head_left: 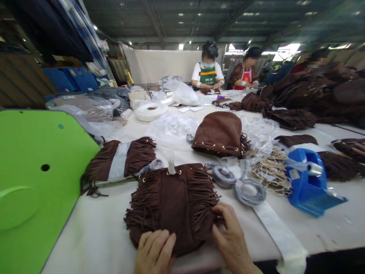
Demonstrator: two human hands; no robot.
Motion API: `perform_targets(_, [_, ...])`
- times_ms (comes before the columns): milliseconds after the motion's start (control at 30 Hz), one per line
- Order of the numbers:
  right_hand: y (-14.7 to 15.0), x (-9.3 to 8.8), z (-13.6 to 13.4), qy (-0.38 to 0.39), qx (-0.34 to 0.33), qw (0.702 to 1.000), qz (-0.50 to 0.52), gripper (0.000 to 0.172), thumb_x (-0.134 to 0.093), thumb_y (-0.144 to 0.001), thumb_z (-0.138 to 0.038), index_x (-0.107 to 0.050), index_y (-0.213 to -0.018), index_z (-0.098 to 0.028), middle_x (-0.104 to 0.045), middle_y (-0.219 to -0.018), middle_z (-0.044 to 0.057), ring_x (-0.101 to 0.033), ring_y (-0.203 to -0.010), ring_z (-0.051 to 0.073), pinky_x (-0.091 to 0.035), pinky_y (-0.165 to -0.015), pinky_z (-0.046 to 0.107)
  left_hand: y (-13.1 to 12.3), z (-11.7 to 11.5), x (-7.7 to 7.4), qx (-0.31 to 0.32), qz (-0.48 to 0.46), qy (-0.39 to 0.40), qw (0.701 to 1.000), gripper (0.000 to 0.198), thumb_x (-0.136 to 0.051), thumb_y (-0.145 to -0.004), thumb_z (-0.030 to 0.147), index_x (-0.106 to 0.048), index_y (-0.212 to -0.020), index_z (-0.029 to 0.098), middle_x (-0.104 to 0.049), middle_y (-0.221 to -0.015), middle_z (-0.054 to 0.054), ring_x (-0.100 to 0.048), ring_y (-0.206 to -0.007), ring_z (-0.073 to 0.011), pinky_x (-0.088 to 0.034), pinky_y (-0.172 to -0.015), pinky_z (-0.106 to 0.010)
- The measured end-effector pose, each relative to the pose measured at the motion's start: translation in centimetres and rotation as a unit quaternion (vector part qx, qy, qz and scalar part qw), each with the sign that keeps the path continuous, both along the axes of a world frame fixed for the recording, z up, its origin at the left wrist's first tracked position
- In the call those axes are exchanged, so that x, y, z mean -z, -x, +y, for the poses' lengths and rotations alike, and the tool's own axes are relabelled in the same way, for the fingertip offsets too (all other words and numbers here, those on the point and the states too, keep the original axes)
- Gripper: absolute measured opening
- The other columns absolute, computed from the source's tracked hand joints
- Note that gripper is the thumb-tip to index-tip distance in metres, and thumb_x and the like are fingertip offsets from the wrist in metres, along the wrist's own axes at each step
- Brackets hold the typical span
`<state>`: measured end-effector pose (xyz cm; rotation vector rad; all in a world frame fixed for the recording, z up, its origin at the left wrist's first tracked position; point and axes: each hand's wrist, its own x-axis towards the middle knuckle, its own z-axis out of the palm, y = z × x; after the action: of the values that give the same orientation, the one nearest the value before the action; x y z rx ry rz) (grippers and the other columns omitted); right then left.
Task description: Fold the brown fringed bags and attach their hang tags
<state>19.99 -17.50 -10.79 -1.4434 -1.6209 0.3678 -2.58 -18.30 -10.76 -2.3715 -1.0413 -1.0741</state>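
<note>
A brown fringed bag (pixel 174 205) lies flat in front of me, with gold eyelets and a pale strip at its top edge. My left hand (pixel 155 251) rests on its bottom left edge, fingers together over the fabric and fingertips bent down. At the bag's lower right corner, my right hand (pixel 230 238) has thumb and fingers around the edge, pinching the fabric. Another fringed bag (pixel 98 163) with a pale band around it lies to the left. Beyond the bag in front of me sits a plain brown pouch (pixel 221 131).
A blue tape dispenser (pixel 306 182), coiled grey straps (pixel 249 192) and corded tags (pixel 272 171) are on the right. A green board (pixel 37 152) stands at the left. White rolls (pixel 151 111) and plastic bags lie farther back. Two people (pixel 208 72) work across the table (pixel 94 228).
</note>
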Motion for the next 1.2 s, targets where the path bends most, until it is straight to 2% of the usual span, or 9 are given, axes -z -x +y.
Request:
perform_targets(133, [1.1,0.4,0.0,-0.006,0.027,0.998,0.062,0.026,-0.04,-0.066,0.001,-0.045,-0.077,-0.022,-0.048,-0.078,0.001,-0.05,-0.072,0.015,-0.046,-0.061,0.024,0.0,0.1,0.3,-0.004,0.021,-0.006,1.0,0.023,-0.04,-0.084,0.004,-0.061,-0.091,0.012,-0.06,-0.084,-0.007,-0.055,-0.079,-0.0171,-0.04,-0.072,-0.031])
perform_targets(367, [1.4,1.1,-0.5,-0.047,0.039,0.998,0.033,0.027,-0.038,-0.066,0.003,-0.031,-0.063,-0.023,-0.037,-0.065,-0.003,-0.042,-0.058,0.012,-0.038,-0.05,0.021,-0.2,0.5,-0.7,-0.012,0.09,0.006,0.996,0.036,-0.034,-0.086,0.003,-0.061,-0.105,0.015,-0.053,-0.088,-0.008,-0.053,-0.077,-0.0161,-0.038,-0.069,-0.029])
perform_targets(433, [1.1,0.7,-0.5,-0.062,0.044,0.997,0.012,0.026,-0.039,-0.067,0.003,-0.038,-0.069,-0.023,-0.042,-0.068,-0.002,-0.046,-0.063,0.013,-0.041,-0.054,0.023,-0.3,0.6,-1.0,-0.005,0.099,0.014,0.995,0.037,-0.033,-0.086,0.004,-0.061,-0.107,0.015,-0.053,-0.088,-0.008,-0.052,-0.076,-0.0161,-0.036,-0.068,-0.029])
perform_targets(533, [1.1,-0.2,-0.8,-0.129,0.052,0.985,-0.105,0.033,-0.045,-0.071,-0.002,-0.053,-0.098,-0.019,-0.053,-0.092,0.007,-0.052,-0.089,0.02,-0.046,-0.075,0.034,-0.7,0.5,-1.2,-0.009,0.098,0.029,0.995,0.035,-0.032,-0.088,0.006,-0.061,-0.107,0.013,-0.052,-0.088,-0.009,-0.049,-0.075,-0.0167,-0.034,-0.067,-0.03])
perform_targets(633, [1.8,-0.6,-1.2,-0.21,-0.053,0.959,-0.184,0.041,-0.043,-0.076,-0.005,-0.057,-0.112,-0.019,-0.057,-0.107,0.01,-0.049,-0.107,0.024,-0.038,-0.091,0.042,-1.1,0.4,-1.3,-0.025,0.115,0.028,0.993,0.034,-0.032,-0.09,0.009,-0.061,-0.107,0.013,-0.053,-0.089,-0.009,-0.048,-0.073,-0.0172,-0.034,-0.066,-0.031])
perform_targets(733, [2.5,-0.3,-1.2,-0.267,-0.145,0.938,-0.166,0.037,-0.034,-0.084,-0.008,-0.063,-0.105,-0.019,-0.067,-0.098,0.007,-0.055,-0.102,0.019,-0.036,-0.093,0.039,-1.0,0.1,-1.8,-0.03,0.148,0.015,0.988,0.032,-0.034,-0.09,0.01,-0.061,-0.106,0.013,-0.053,-0.088,-0.008,-0.05,-0.075,-0.0171,-0.035,-0.067,-0.032])
perform_targets(900, [1.5,-0.4,-0.3,-0.267,-0.22,0.908,-0.237,0.03,-0.039,-0.089,-0.012,-0.064,-0.104,-0.019,-0.071,-0.093,0.004,-0.061,-0.091,0.015,-0.041,-0.086,0.032,1.2,-0.9,-2.7,-0.033,0.198,0.004,0.98,0.034,-0.029,-0.091,0.008,-0.06,-0.107,0.01,-0.054,-0.095,-0.009,-0.053,-0.086,-0.0169,-0.041,-0.077,-0.033])
perform_targets(1067, [0.3,-0.7,0.4,-0.299,-0.229,0.873,-0.309,0.03,-0.038,-0.089,-0.016,-0.065,-0.101,-0.02,-0.073,-0.091,0.003,-0.064,-0.083,0.015,-0.042,-0.079,0.031,4.2,-2.4,-1.8,-0.049,0.187,0.032,0.981,0.033,-0.032,-0.09,0.007,-0.056,-0.112,0.009,-0.054,-0.097,-0.011,-0.053,-0.088,-0.0165,-0.045,-0.08,-0.03])
perform_targets(1200, [0.0,-0.4,0.9,-0.322,-0.262,0.82,-0.393,0.027,-0.043,-0.089,-0.026,-0.065,-0.104,-0.022,-0.073,-0.094,0.0,-0.066,-0.079,0.015,-0.043,-0.073,0.03,4.3,-3.7,-1.9,-0.128,0.151,0.025,0.98,0.037,-0.025,-0.091,0.009,-0.061,-0.102,0.01,-0.059,-0.095,-0.009,-0.053,-0.083,-0.0172,-0.041,-0.074,-0.031])
